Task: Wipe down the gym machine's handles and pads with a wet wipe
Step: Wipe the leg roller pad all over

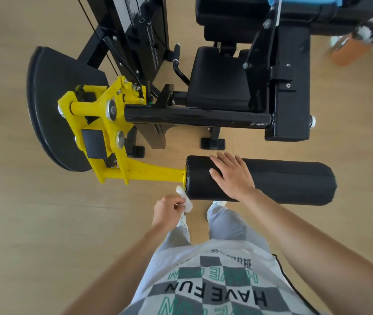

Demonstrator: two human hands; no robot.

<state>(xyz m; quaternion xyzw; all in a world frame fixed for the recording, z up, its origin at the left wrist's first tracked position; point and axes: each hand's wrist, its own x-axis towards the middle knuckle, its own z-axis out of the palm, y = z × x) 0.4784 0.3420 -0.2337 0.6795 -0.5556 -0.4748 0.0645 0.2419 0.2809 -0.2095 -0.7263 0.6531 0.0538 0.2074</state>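
**Roller pad under right palm; wipe pinched in left hand**

Right hand (231, 176) lies flat and open on the black roller pad (283, 180), fingers spread, palm down on the upper curve near the pad's left end; it grasps nothing. The pad is a long cylinder, matte black vinyl with a faint seam line along its length; its left end cap looks glossier and slightly wrinkled.

Left hand (168, 209) is curled nearly closed, fingertips pinching a small white wet wipe (184, 198); wipe is crumpled and twisted, soft-edged, its upper tip just beside the lower left corner of the pad; contact with the pad cannot be confirmed.

Yellow arm (156, 172), painted steel with flat plates and round silver bolt heads, joins the pad's left end; behind it sits a black disc-shaped cover (51, 105), smooth and semicircular in outline.

Farther back: glossy black crossbar (194, 117), round tube; above it the padded black seat (217, 80), squarish, matte; floor (44, 223) is pale wood-grain plank.
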